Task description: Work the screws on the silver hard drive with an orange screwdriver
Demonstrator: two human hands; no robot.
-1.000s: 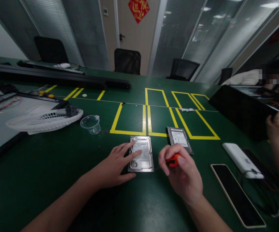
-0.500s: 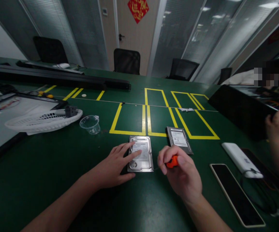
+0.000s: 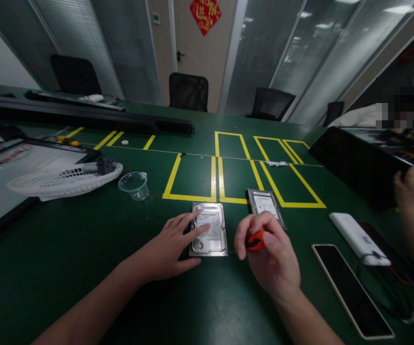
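A silver hard drive [image 3: 210,230] lies flat on the green table [image 3: 84,249] in front of me. My left hand [image 3: 173,249] rests on its left side, fingers spread flat over the label and thumb along the near edge. My right hand [image 3: 269,258] is closed around a small screwdriver with an orange handle [image 3: 255,241]. Its thin tip points left toward the drive's near right corner. A second hard drive [image 3: 266,205] lies just behind my right hand.
A clear plastic cup [image 3: 134,184] and a white mesh basket [image 3: 63,179] sit to the left. Yellow tape boxes [image 3: 228,177] mark the table beyond. A phone [image 3: 352,287] and a white power bank [image 3: 359,238] lie right. Another person's hand [image 3: 413,187] holds a black case [image 3: 364,163].
My right hand has shifted slightly around the screwdriver, with the fingers turning a little. My left hand and the drive have stayed put.
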